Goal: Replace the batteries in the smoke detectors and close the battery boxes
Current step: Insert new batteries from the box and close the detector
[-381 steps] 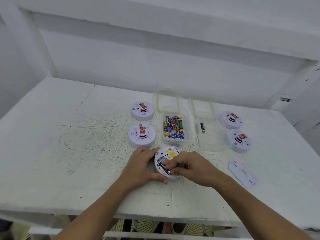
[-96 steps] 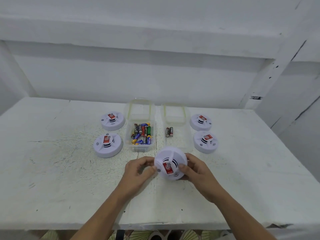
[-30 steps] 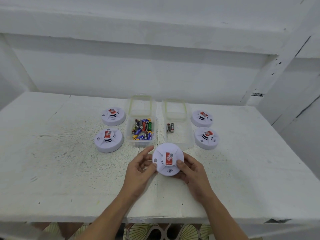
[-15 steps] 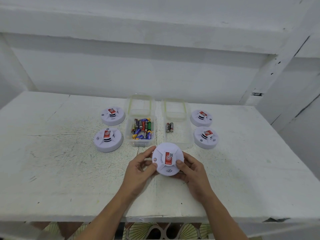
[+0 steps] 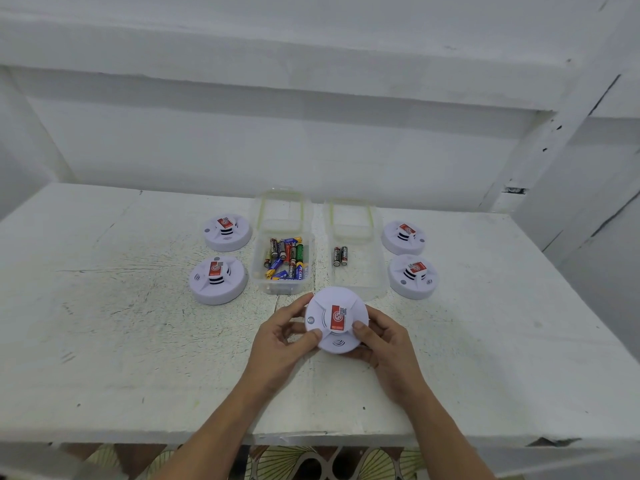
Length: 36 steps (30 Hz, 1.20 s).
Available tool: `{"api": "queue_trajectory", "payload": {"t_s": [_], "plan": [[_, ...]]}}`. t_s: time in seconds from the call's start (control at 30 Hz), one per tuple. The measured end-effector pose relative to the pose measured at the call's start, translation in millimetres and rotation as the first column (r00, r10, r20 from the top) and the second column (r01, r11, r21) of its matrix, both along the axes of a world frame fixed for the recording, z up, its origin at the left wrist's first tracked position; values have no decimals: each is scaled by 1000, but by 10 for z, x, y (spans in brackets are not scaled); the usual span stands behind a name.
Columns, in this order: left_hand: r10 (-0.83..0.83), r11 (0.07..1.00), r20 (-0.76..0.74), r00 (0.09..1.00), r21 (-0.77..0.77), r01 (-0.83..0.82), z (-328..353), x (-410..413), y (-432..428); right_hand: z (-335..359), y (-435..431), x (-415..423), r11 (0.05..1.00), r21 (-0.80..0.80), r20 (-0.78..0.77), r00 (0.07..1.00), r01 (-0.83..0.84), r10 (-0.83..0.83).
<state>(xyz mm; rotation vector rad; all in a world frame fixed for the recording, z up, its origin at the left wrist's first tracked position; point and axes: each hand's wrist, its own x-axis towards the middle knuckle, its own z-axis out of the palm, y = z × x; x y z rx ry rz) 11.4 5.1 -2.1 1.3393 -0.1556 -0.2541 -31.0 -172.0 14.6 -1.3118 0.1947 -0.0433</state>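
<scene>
A white, scuffed table [image 5: 121, 358] filled the lower view, set against a white wall. At its middle stood two clear plastic boxes side by side, each with a green-edged lid behind it. The left box [image 5: 259, 275] held a loose heap of mixed batteries [image 5: 285, 259]; the right box [image 5: 375, 271] held only a pair of dark batteries [image 5: 340, 256] lying together at its left side.

Four round white smoke detectors sat face up with red labels. Two were left of the boxes, one far [image 5: 227, 233] and one near [image 5: 217, 280]. Two were on the right, one far [image 5: 403, 237] and one near [image 5: 412, 277].

A fifth detector [image 5: 337, 320] was just in front of the boxes, face up with its red label showing, held between both hands; whether it touched the table could not be told. The left hand [image 5: 277, 348] grasped its left rim, thumb on top and fingers curled behind. The right hand [image 5: 388, 344] gripped the right side — thumb pressed beside the label, fingers tucked under the edge.
</scene>
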Motion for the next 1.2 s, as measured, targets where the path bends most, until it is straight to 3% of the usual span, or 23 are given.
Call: {"api": "queue_trajectory", "payload": {"t_s": [1.2], "plan": [[71, 989, 77, 994, 123, -80, 0, -17, -6, -55, -26, -4, 996, -86, -1, 1000, -25, 25]]}}
